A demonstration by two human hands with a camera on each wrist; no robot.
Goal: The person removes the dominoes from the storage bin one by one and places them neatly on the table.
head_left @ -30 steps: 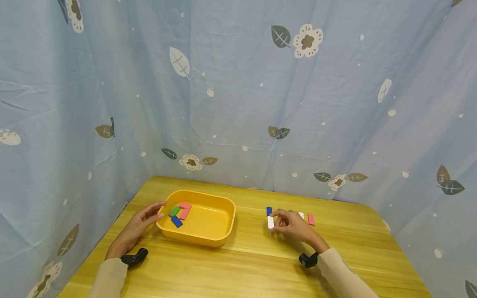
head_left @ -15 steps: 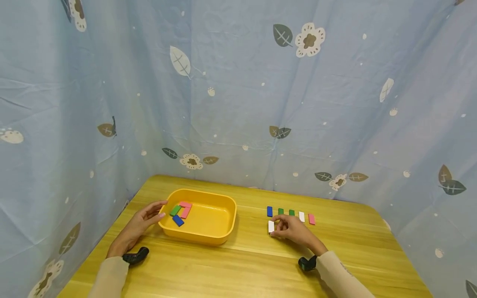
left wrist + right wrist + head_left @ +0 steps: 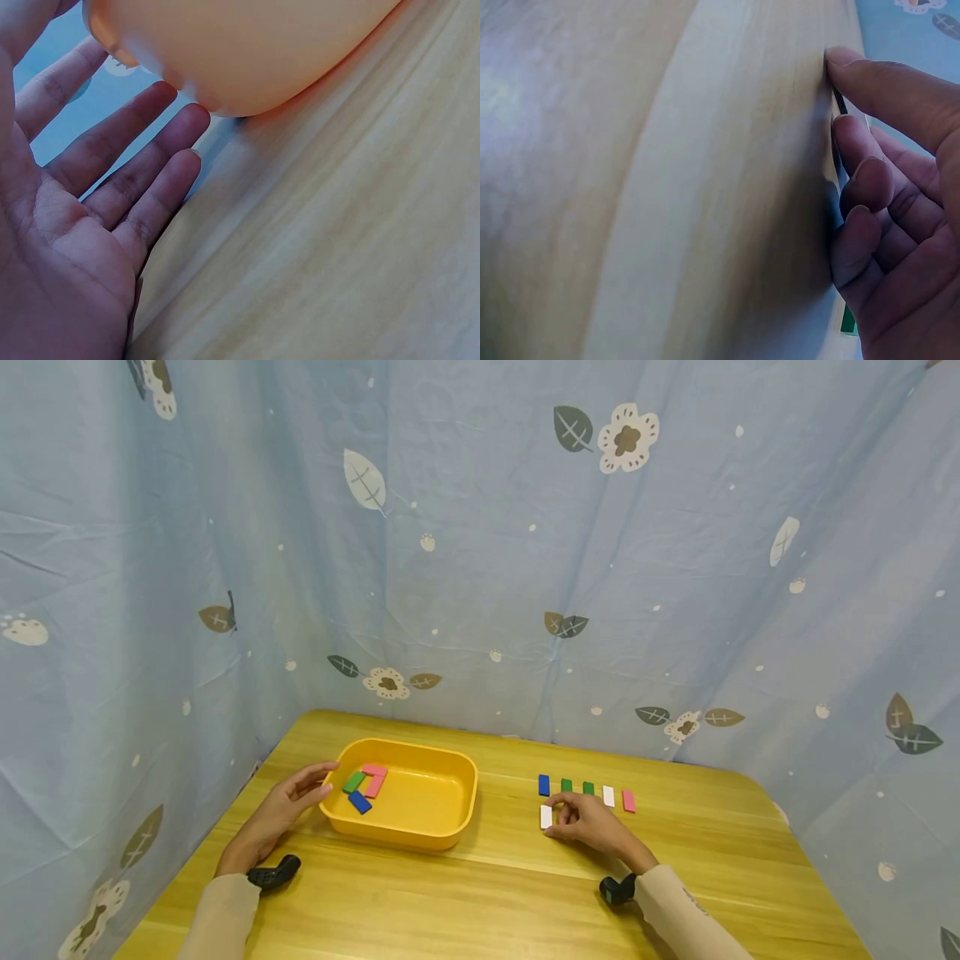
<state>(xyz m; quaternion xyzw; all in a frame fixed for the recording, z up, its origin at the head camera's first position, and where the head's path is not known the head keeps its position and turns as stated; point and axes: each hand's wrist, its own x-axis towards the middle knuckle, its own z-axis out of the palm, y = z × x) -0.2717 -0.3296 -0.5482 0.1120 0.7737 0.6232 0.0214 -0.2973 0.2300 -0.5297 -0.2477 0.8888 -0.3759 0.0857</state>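
Observation:
In the head view my right hand (image 3: 592, 827) pinches a small white domino (image 3: 546, 817) between thumb and index finger at its two ends, low at the tabletop. In the right wrist view the other fingers (image 3: 859, 247) of that hand are curled in, and the domino is mostly hidden. Behind it a row of dominoes lies spaced apart: blue (image 3: 543, 785), two green, white (image 3: 608, 796) and pink (image 3: 628, 801). My left hand (image 3: 281, 810) rests with extended fingers at the left end of a yellow plastic tub (image 3: 435, 837), touching its wall.
Inside the tub lie two pink dominoes, a green domino (image 3: 354, 782) and a blue domino (image 3: 360, 802), at its left end. A wooden table (image 3: 450, 910) carries everything. A blue patterned curtain (image 3: 480, 568) hangs along the table's back and sides.
My right hand has drawn the white domino a little toward me, away from the blue one, uncovering the green dominoes in the row. My left hand stays at the tub.

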